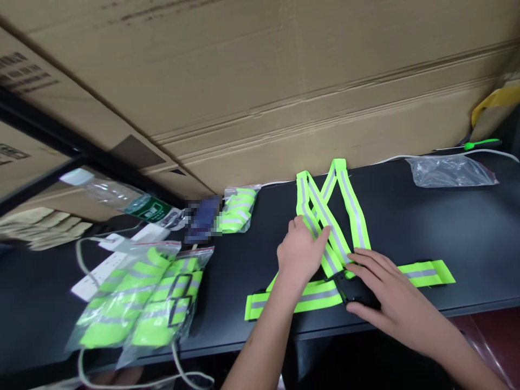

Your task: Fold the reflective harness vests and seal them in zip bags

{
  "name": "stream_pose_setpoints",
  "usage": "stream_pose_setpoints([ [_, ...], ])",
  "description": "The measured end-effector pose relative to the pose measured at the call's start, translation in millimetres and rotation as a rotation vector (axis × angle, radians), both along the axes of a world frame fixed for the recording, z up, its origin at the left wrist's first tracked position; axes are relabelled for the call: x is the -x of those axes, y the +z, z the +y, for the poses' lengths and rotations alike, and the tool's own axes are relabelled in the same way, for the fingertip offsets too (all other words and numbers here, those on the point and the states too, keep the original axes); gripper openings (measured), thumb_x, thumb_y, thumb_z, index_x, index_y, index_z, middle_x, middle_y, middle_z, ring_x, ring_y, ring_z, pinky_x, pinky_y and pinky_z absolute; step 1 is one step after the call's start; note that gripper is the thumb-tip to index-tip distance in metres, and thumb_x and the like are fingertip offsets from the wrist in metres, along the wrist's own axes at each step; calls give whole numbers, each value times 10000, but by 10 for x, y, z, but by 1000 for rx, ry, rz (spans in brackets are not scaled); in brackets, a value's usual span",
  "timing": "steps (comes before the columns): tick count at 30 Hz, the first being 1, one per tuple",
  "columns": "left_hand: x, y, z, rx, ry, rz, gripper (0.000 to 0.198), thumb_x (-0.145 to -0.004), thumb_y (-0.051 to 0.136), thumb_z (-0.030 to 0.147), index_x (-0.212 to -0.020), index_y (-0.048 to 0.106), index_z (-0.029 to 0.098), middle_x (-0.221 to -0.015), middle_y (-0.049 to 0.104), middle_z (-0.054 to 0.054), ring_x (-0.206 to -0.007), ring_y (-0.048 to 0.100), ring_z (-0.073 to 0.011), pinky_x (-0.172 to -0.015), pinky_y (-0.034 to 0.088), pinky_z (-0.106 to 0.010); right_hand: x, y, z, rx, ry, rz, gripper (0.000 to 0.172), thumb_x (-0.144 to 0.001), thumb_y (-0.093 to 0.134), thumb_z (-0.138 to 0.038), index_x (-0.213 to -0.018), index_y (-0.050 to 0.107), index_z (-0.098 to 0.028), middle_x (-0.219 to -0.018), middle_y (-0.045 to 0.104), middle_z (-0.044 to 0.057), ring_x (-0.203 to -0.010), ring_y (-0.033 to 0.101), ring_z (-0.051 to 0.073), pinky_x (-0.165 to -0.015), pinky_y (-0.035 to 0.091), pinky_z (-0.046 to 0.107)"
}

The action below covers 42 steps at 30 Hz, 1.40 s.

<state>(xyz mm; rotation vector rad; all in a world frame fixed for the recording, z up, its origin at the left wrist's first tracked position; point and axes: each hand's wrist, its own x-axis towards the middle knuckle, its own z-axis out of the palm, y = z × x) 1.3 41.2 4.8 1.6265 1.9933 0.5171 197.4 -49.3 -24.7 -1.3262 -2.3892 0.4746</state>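
Observation:
A neon-yellow reflective vest (356, 216) made of straps with grey stripes lies spread on the black table, its shoulder straps crossing. My left hand (298, 249) is curled over the left shoulder strap, thumb stretched across the crossing straps. Below it, the waist belt (312, 297) runs left and right. A black buckle (345, 287) sits where the straps meet the belt. Beside the buckle, my right hand (390, 298) rests with fingers apart, fingertips at the right shoulder strap and thumb near the buckle's lower edge. Its palm hides part of the belt.
Bagged reflective vests (162, 298) lie at left, with another bagged one (239, 208) behind. A white power strip (117, 265), a plastic bottle (122, 197) and a blurred-out dark object (203, 219) are nearby. Cardboard boxes (284, 81) wall the back. A clear bag (450, 170) and a green-handled tool (481, 144) lie right.

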Motion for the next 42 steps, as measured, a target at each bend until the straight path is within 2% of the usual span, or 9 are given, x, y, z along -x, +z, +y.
stream_pose_setpoints([
  [4, -90, -27, 290, 21, 150, 1, 450, -635, 855, 428, -859, 538, 200, -1105, 657, -220, -1120, 630, -486, -924, 462, -517, -15, -16, -23, -9, -10, 8, 476, -978, 544, -511, -1364, 541, -234, -1455, 551, 110, -1409, 452, 306, -1090, 493, 534],
  [10, 73, -66, 460, 47, 216, -76, 507, -527, 920, 346, -648, 439, 240, -816, 667, -127, -1092, 638, -482, -861, 477, -475, -33, -67, -35, -33, -9, 0, 480, -975, 558, -478, -1379, 512, -222, -1479, 521, 114, -1436, 413, 307, -1100, 482, 545],
  [15, 201, -105, 491, -18, 296, -258, 443, -571, 907, 296, -728, 498, 229, -803, 648, -88, -1002, 670, -399, -723, 483, -366, -1, -55, -14, -55, -32, 16, 447, -965, 570, -482, -1322, 547, -214, -1422, 570, 114, -1418, 434, 318, -1124, 448, 566],
  [20, 241, -163, 464, -70, 382, -575, 378, -641, 842, 147, -901, 571, 190, -802, 671, -52, -803, 701, -272, -628, 500, -305, 28, -14, -8, -59, -50, 12, 453, -958, 569, -522, -1282, 568, -207, -1384, 599, 112, -1390, 464, 318, -1132, 437, 573],
  [24, 249, -172, 481, -73, 454, -904, 310, -757, 758, 115, -1002, 577, 169, -824, 706, -54, -772, 719, -210, -667, 553, -296, 38, -20, -8, -78, -61, 7, 455, -951, 580, -521, -1294, 575, -222, -1373, 612, 97, -1377, 484, 312, -1156, 408, 580],
  [29, 280, -161, 526, -92, 499, -1195, 147, -839, 693, 130, -958, 614, 160, -803, 711, -55, -784, 722, -187, -721, 588, -281, 40, -48, -4, -94, -66, -18, 514, -948, 572, -541, -1355, 550, -228, -1389, 608, 92, -1376, 488, 316, -1158, 403, 581],
  [32, 310, -145, 543, -41, 511, -1300, 22, -886, 622, 146, -904, 635, 148, -759, 704, -59, -710, 708, -177, -678, 597, -277, 32, -49, 0, -87, -54, -47, 527, -964, 536, -558, -1371, 533, -224, -1398, 602, 92, -1382, 481, 314, -1157, 405, 578],
  [37, 358, -75, 626, 79, 517, -1409, 127, -918, 538, 114, -829, 629, 121, -784, 717, -102, -605, 662, -141, -557, 560, -229, 13, -67, 3, -78, -43, -61, 507, -976, 520, -550, -1367, 528, -228, -1388, 602, 89, -1379, 483, 304, -1154, 408, 581],
  [42, 407, -5, 817, 141, 508, -1440, 155, -942, 523, 111, -838, 638, 109, -746, 687, -79, -610, 649, -122, -566, 552, -203, 12, -92, -7, -87, -45, -48, 493, -981, 520, -534, -1373, 523, -236, -1406, 596, 77, -1386, 477, 298, -1166, 400, 575],
])
